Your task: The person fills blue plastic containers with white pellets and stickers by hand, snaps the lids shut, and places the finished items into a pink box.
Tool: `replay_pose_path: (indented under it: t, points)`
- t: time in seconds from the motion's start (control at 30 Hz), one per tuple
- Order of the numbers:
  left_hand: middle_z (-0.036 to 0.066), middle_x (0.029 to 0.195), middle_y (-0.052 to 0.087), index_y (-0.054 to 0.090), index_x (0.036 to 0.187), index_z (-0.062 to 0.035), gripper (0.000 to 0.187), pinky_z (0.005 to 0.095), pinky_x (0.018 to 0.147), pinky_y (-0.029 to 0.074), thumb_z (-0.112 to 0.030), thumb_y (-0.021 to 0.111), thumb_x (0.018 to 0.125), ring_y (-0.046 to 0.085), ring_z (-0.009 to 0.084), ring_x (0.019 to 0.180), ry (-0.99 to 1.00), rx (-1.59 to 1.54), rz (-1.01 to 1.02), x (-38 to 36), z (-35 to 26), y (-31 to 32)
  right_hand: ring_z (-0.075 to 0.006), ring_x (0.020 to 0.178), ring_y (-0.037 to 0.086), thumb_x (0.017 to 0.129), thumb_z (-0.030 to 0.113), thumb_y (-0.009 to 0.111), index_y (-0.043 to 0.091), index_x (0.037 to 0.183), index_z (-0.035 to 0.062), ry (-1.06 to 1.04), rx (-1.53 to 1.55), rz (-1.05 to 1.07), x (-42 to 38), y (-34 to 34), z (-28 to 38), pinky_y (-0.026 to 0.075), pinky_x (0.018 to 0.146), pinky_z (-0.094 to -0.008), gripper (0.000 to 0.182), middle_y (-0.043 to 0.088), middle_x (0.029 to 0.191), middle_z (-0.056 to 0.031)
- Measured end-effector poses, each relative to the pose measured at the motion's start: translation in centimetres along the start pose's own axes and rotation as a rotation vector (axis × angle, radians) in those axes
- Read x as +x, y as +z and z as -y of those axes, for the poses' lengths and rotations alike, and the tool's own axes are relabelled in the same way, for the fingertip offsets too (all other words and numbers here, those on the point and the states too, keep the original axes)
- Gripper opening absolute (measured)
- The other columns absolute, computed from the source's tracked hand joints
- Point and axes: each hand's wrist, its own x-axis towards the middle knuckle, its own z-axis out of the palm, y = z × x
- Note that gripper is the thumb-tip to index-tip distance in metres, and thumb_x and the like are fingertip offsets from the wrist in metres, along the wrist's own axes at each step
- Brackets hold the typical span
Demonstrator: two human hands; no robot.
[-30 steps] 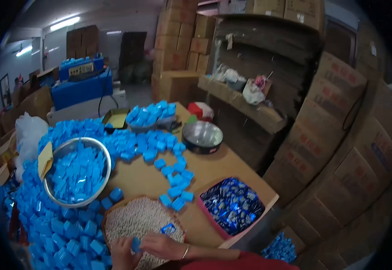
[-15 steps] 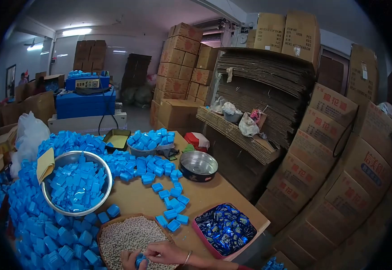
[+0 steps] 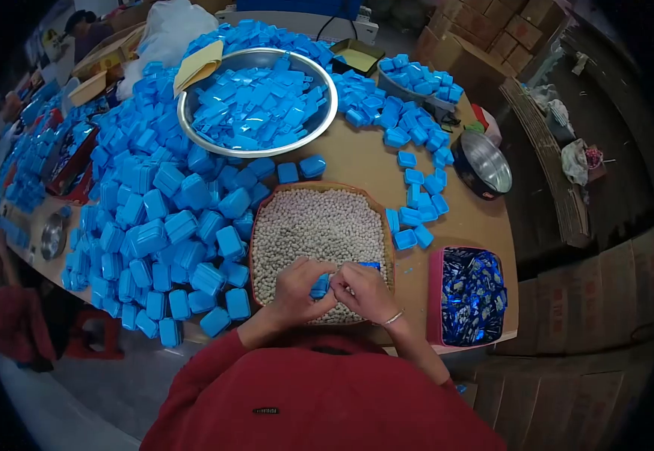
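Both of my hands meet over a shallow tray (image 3: 388, 248) full of small pale round beads (image 3: 319, 218). My left hand (image 3: 297, 292) is closed around a small blue plastic case (image 3: 320, 286), mostly covered by its fingers. Thumb and fingers of my right hand (image 3: 364, 292) are pinched together right beside that case; what they hold is hidden. A shiny dark-blue packet (image 3: 372, 265) shows just behind the right knuckles, above the beads. To the right of the hands stands a pink-rimmed box (image 3: 436, 297) holding many blue foil packets (image 3: 473, 297).
Blue plastic cases (image 3: 150, 233) are heaped to the left. A metal bowl (image 3: 184, 120) of flat blue pieces stands behind the tray, a yellow card (image 3: 197, 68) on its rim. A round tin (image 3: 484, 164) sits at the right edge; cartons (image 3: 590, 301) stand beyond.
The view has tipped down and turned, so the tray and hands sit nearer the middle. My hands stay together over the beads, the left still around a blue case.
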Motion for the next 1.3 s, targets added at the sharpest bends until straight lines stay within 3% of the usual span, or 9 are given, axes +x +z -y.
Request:
replay_pose_path:
  t: [0.2, 0.3, 0.4, 0.6, 0.77, 0.9, 1.0, 1.17, 1.3]
  points:
    - [0.009, 0.071, 0.057, 0.058, 0.082, -0.005, 0.024, 0.0363, 0.054, 0.044, -0.008, 0.069, 0.061, 0.055, 0.0279, 0.062, 0.054, 0.033, 0.01, 0.1, 0.3, 0.3, -0.0312, 0.066, 0.054, 0.076, 0.003, 0.064, 0.047, 0.077, 0.0022, -0.208, -0.172, -0.06, -0.3, 0.7, -0.8, 0.045, 0.056, -0.0393, 0.017, 0.05, 0.071, -0.0131]
    - [0.009, 0.069, 0.057, 0.057, 0.079, -0.0056, 0.024, 0.0369, 0.053, 0.044, -0.008, 0.07, 0.059, 0.055, 0.0286, 0.06, 0.003, -0.009, -0.009, 0.1, -0.1, 0.4, -0.0311, 0.066, 0.054, 0.076, 0.002, 0.064, 0.047, 0.077, 0.0024, -0.143, -0.028, -0.042, -0.8, 0.8, -1.0, 0.045, 0.056, -0.039, 0.017, 0.049, 0.071, -0.0128]
    - [0.009, 0.068, 0.056, 0.055, 0.077, -0.0062, 0.025, 0.0377, 0.052, 0.044, -0.009, 0.071, 0.058, 0.055, 0.0293, 0.059, -0.097, -0.006, -0.121, -0.5, -0.1, 1.2, -0.0308, 0.065, 0.053, 0.076, 0.001, 0.065, 0.047, 0.075, 0.0028, -0.164, -0.098, -0.069, -0.7, 0.7, -1.0, 0.044, 0.056, -0.0381, 0.017, 0.049, 0.07, -0.0124]
    - [0.008, 0.066, 0.054, 0.053, 0.075, -0.0066, 0.025, 0.0369, 0.052, 0.043, -0.009, 0.069, 0.056, 0.053, 0.0285, 0.057, 0.054, 0.033, -0.115, 0.0, 0.7, 0.7, -0.0289, 0.065, 0.052, 0.074, 0.0, 0.064, 0.05, 0.079, 0.0014, -0.289, -0.145, -0.125, -0.3, 1.7, -2.2, 0.043, 0.055, -0.0362, 0.015, 0.049, 0.071, -0.0112]
    - [0.012, 0.074, 0.057, 0.053, 0.08, -0.0047, 0.03, 0.0365, 0.055, 0.041, -0.008, 0.069, 0.055, 0.053, 0.0285, 0.062, 0.071, -0.002, -0.037, -0.6, 1.0, 0.6, -0.0273, 0.067, 0.053, 0.072, -0.002, 0.062, 0.053, 0.084, 0.0025, -0.296, -0.117, -0.154, -0.6, 2.0, -2.1, 0.044, 0.058, -0.0363, 0.015, 0.052, 0.075, -0.0107]
    - [0.011, 0.075, 0.057, 0.053, 0.084, -0.005, 0.032, 0.0357, 0.056, 0.044, -0.008, 0.068, 0.056, 0.054, 0.0277, 0.061, 0.136, 0.012, -0.115, -0.6, 1.0, 0.7, -0.0268, 0.067, 0.054, 0.074, 0.0, 0.065, 0.054, 0.084, 0.0036, -0.284, -0.097, -0.163, -0.4, 1.4, -1.4, 0.044, 0.057, -0.036, 0.015, 0.052, 0.074, -0.0098]
    - [0.01, 0.074, 0.057, 0.054, 0.086, -0.0054, 0.033, 0.0339, 0.056, 0.046, -0.009, 0.068, 0.056, 0.055, 0.0267, 0.061, 0.114, 0.0, -0.165, -0.4, 0.6, 0.7, -0.0272, 0.067, 0.054, 0.076, 0.005, 0.068, 0.054, 0.083, 0.0042, -0.218, -0.045, -0.23, -0.1, 1.2, -1.2, 0.044, 0.056, -0.0361, 0.015, 0.053, 0.074, -0.0096]
    - [0.01, 0.075, 0.057, 0.054, 0.091, -0.0047, 0.038, 0.0331, 0.059, 0.046, -0.008, 0.069, 0.057, 0.056, 0.0277, 0.065, 0.056, -0.027, -0.075, -0.2, 0.8, 0.2, -0.0276, 0.067, 0.056, 0.079, 0.007, 0.068, 0.054, 0.079, 0.0039, 0.006, 0.134, -0.098, -0.2, 1.0, -1.6, 0.043, 0.058, -0.0361, 0.014, 0.054, 0.073, -0.0101]
    - [0.009, 0.087, 0.057, 0.054, 0.105, -0.0035, 0.046, 0.0297, 0.065, 0.047, -0.005, 0.069, 0.061, 0.057, 0.0216, 0.073, -0.239, -0.193, -0.052, -1.3, 1.5, 1.2, -0.0266, 0.068, 0.057, 0.08, 0.009, 0.069, 0.055, 0.079, 0.0044, 0.016, 0.153, -0.02, 0.4, 0.0, -2.3, 0.043, 0.059, -0.0352, 0.015, 0.055, 0.073, -0.0091]
